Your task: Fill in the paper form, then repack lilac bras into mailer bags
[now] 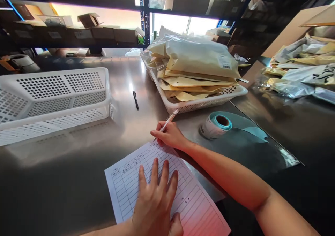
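Note:
My right hand [170, 135] is closed around a white pen [169, 120], its tip at the top edge of a printed form [123, 190]. The form is a sheet of paper with a ruled table and a few handwritten marks in its upper left rows. My left hand [155, 194] lies flat on the sheet with the fingers spread. Part of the table on the form is hidden under that hand. A black pen [135, 100] lies on the metal table beyond the paper.
An empty white plastic basket [108, 89] stands at the left. Padded mailers [199, 60] fill another white basket [180, 107] at the back. A label roll [216, 124] stands to the right, near bagged parcels [300, 72]. Shelves with cardboard boxes [78, 35] run behind.

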### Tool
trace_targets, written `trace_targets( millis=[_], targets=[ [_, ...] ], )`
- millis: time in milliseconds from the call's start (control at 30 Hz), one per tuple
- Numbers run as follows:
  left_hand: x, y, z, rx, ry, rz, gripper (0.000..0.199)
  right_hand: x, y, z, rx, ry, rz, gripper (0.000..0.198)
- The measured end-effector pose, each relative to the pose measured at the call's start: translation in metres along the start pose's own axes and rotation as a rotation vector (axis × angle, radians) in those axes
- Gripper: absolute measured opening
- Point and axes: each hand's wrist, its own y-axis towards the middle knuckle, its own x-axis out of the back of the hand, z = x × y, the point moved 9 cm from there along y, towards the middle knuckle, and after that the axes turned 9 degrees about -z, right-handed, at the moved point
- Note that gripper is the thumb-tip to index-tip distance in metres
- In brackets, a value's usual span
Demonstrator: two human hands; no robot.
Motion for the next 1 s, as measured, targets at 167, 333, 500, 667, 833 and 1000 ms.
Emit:
trace_targets(
  millis=[167, 333, 500, 667, 833, 1000],
  targets=[
    [0.003, 0.009, 0.008, 0.059, -0.033, 0.024, 0.086, -0.007, -0.004, 0.001, 0.032, -0.012, 0.032, 0.029],
    [0.007, 0.013, 0.008, 0.107, -0.102, 0.104, 0.077, -0.010, -0.004, -0.001, 0.030, -0.019, 0.014, 0.029],
    [0.010, 0.012, 0.007, 0.120, -0.136, 0.096, 0.077, -0.009, -0.001, 0.000, 0.024, -0.048, -0.010, 0.028],
    [0.010, 0.011, 0.006, 0.120, -0.172, 0.106, 0.077, -0.006, 0.000, -0.006, -0.004, 0.003, -0.035, 0.030],
    [0.013, 0.013, 0.007, 0.127, -0.229, 0.096, 0.078, -0.004, 0.002, -0.009, 0.009, 0.255, -0.102, 0.034],
    [0.015, 0.015, 0.008, 0.139, -0.267, 0.118, 0.078, 0.002, 0.005, -0.005, 0.047, 0.272, -0.169, 0.037]
  ],
)
